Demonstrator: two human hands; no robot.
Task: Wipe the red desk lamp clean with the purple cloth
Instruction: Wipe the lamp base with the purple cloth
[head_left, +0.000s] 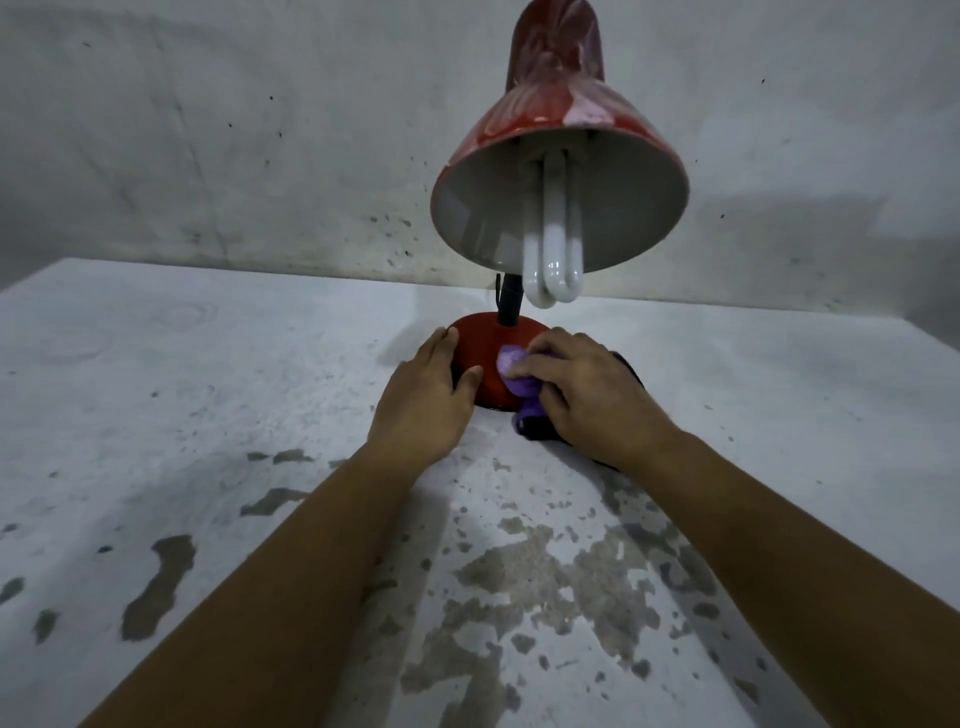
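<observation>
The red desk lamp stands on a worn white table, its round red base (485, 338) near the middle of the view and its red shade (556, 104) tilted toward me with a white tube bulb (553, 244) hanging out. A short black neck (509, 301) rises from the base. My left hand (423, 395) rests on the base's left side, fingers straight, thumb against the front. My right hand (587, 389) grips the bunched purple cloth (514, 374) and presses it on the base's right front. Part of the cloth is hidden under the hand.
The table (208, 415) has peeling, stained paint toward its near edge. A grubby white wall (260, 130) runs close behind the lamp. A dark shape (628, 369) shows behind my right hand; I cannot tell what it is.
</observation>
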